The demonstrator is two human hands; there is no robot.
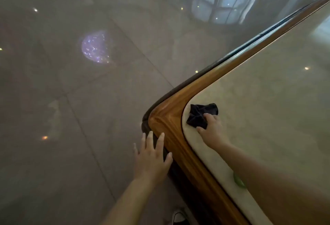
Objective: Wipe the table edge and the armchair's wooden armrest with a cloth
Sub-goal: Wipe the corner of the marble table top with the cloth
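Observation:
A large table fills the right side, with a pale stone top and a rounded wooden edge (171, 117) that bends at a corner. A crumpled dark cloth (200, 115) lies on the stone top just inside that corner. My right hand (212, 129) grips the cloth from the near side, fingers pinched into it. My left hand (152, 157) has its fingers spread and rests against the dark outer rim of the table below the corner. No armchair is in view.
Glossy grey floor tiles (80, 99) stretch left and far, reflecting ceiling lights and windows. A shoe tip (179, 217) shows at the bottom beside the table. A green band (238, 181) sits at my right forearm.

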